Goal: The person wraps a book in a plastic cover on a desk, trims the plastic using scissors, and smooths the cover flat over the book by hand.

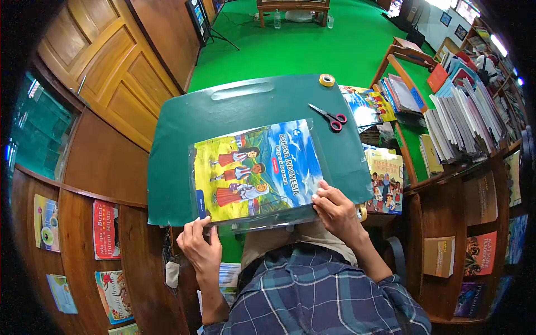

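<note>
A textbook titled "Bahasa Indonesia" [257,170] lies on the green tabletop [178,128], sideways to me, with clear plastic showing past its edges. At its near left corner, my left hand [202,248] pinches the edge of the book and plastic between thumb and fingers. My right hand [336,209] grips the near right corner, fingertips on the cover and the thumb side partly hidden. A strip of clear plastic [268,223] hangs along the near edge. Scissors [332,118] with red-rimmed handles lie on the table beyond the right corner, slightly open.
A tape roll [327,80] sits at the table's far right corner; another roll [363,214] is near the right edge. More books [385,178] are stacked to the right. Wooden shelves [137,240] flank me, and a wooden rack [416,95] holds papers and books.
</note>
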Available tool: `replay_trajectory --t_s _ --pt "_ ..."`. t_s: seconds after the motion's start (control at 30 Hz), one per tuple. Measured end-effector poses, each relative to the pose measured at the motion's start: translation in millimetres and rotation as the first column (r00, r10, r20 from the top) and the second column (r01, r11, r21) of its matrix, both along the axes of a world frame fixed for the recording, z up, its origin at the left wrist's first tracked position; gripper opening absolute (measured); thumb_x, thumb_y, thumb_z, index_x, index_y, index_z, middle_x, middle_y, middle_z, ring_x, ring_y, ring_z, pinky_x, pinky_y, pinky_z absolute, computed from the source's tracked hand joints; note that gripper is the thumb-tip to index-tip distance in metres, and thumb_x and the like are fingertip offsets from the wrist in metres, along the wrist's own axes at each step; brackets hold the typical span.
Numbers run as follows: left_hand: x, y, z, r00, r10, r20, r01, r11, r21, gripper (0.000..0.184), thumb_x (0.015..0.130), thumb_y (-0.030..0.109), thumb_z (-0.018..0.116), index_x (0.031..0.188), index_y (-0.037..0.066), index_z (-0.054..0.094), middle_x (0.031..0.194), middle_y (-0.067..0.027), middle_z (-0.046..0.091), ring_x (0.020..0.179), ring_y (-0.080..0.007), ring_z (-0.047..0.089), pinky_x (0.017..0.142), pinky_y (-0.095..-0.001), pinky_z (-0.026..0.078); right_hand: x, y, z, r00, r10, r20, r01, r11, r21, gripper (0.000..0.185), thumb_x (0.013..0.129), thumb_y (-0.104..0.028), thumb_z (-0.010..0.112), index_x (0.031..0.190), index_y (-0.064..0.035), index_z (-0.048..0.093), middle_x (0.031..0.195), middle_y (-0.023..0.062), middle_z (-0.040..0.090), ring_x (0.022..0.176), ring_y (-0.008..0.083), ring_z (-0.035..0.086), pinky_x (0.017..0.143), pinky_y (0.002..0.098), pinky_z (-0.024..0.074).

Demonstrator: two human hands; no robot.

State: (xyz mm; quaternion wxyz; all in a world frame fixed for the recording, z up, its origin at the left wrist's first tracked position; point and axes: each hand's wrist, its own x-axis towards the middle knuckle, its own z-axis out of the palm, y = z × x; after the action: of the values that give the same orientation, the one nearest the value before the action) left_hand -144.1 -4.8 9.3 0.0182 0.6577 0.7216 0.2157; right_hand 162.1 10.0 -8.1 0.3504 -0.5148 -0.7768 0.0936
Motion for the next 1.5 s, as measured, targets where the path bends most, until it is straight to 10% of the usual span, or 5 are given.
replay_trajectory --t_s 0.53,1.03,1.5 --pt "-11 15 -4 0.913 -0.395 -0.104 0.408 0.876 0.258 0.025 0.066 -0.007 0.068 0.088 0.006 0.067 0.099 -0.0050 0.063 0.085 -0.0228 0.060 0.077 -0.0322 0.052 -6 11 22 0.967 -0.046 0.251 0.028 0.997 0.074 0.012 0.078 -0.009 0.065 0.089 -0.0066 0.061 0.096 0.0079 0.059 0.097 0.0232 0.059 0.083 0.0351 0.0450" --pt "-24 23 -18 0.891 -0.418 -0.179 0.453 0.783 0.426 0.026 0.065 -0.006 0.066 0.088 0.006 0.068 0.090 -0.0029 0.065 0.077 -0.0190 0.060 0.071 -0.0306 0.051 -83 33 16 0.871 0.363 0.332 -0.416 0.904 0.102 0.024 0.079 -0.012 0.062 0.102 -0.0061 0.057 0.099 0.0073 0.057 0.080 0.0202 0.053 0.074 0.0321 0.0423" --pt "-41 30 -4 0.825 -0.505 -0.254 0.566 0.725 0.393 0.024 0.070 0.000 0.069 0.093 0.008 0.067 0.097 -0.0025 0.065 0.082 -0.0174 0.062 0.075 -0.0302 0.052 -95 39 4 0.854 0.355 0.380 -0.435 0.888 0.149 0.028 0.080 -0.012 0.061 0.107 -0.0053 0.055 0.102 0.0088 0.058 0.083 0.0204 0.055 0.074 0.0331 0.0435"
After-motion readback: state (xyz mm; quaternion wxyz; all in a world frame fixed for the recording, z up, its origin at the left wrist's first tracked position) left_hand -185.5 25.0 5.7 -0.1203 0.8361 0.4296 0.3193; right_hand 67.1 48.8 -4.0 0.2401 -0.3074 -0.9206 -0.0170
